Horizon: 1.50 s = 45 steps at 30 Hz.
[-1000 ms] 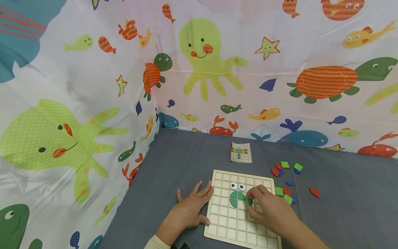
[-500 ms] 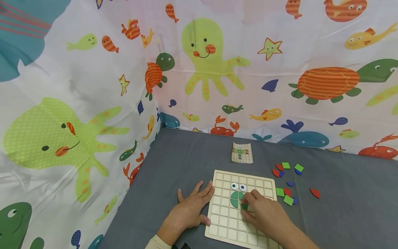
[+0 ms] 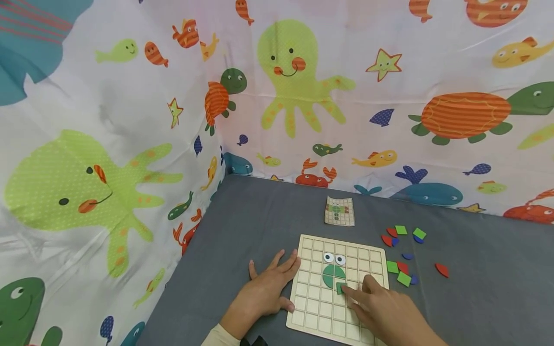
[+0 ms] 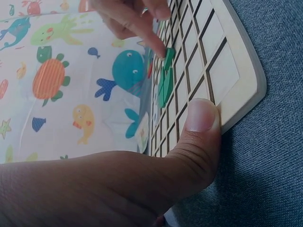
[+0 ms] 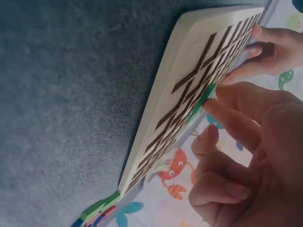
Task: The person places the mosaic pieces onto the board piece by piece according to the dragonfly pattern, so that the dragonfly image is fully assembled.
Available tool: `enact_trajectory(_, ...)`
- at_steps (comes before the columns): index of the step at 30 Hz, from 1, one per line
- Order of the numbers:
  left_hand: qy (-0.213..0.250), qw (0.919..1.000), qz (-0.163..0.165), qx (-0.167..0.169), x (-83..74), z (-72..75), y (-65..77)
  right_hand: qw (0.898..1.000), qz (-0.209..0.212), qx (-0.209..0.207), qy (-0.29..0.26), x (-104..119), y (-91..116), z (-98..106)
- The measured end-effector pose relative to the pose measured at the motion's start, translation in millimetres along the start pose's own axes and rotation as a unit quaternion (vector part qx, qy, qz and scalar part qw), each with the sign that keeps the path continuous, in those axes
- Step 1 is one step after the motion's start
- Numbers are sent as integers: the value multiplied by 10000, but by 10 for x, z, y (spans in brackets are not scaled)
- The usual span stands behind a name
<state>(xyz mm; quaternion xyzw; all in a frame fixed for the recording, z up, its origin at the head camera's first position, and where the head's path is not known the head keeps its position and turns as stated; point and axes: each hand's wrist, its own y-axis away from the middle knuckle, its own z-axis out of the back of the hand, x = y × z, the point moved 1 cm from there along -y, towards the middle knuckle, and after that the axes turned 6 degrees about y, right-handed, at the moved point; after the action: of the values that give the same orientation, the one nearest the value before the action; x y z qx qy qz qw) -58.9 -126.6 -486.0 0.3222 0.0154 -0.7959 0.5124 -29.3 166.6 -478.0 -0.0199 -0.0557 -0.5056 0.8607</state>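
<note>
On the wooden grid board (image 3: 311,305), green quarter-circle pieces (image 3: 329,277) make up a rounded shape below two round eye pieces (image 3: 334,258). A flat dark green piece (image 3: 341,288) lies askew at the shape's lower right. My right hand (image 3: 385,307) touches this piece with the tip of its extended index finger, while its other fingers are bent. In the left wrist view, that fingertip meets the green piece (image 4: 169,57) from above. My left hand (image 3: 261,295) rests along the board's left edge with fingers spread, its thumb (image 4: 201,120) on the rim.
Right of the board lie several loose pieces: light green squares (image 3: 404,279), red ones (image 3: 442,270) and blue ones (image 3: 407,256). A small pattern card (image 3: 339,211) lies behind the board. Grey cloth (image 3: 268,206) covers the table, with a printed curtain (image 3: 242,29) behind and at left.
The right hand has brought the dark green piece leftward to the shape's lower right and loosened its pinch; the index finger now touches it. The left hand stays on the board's edge.
</note>
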Motion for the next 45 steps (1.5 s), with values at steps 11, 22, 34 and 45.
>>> enact_trajectory(11,-65,10000,42,2,0,-9,-25,9997,-6,-132,222,33,-58,-36)
enact_trajectory(22,-116,9999,38,-74,-16,6,-15,9997,90,94,186,138,-118,-12)
enact_trajectory(34,-102,9999,12,-75,-5,-25,-24,9994,108,197,263,184,-166,-44)
enact_trajectory(45,-74,10000,-7,-14,-4,-6,-15,9996,145,198,109,153,-141,7)
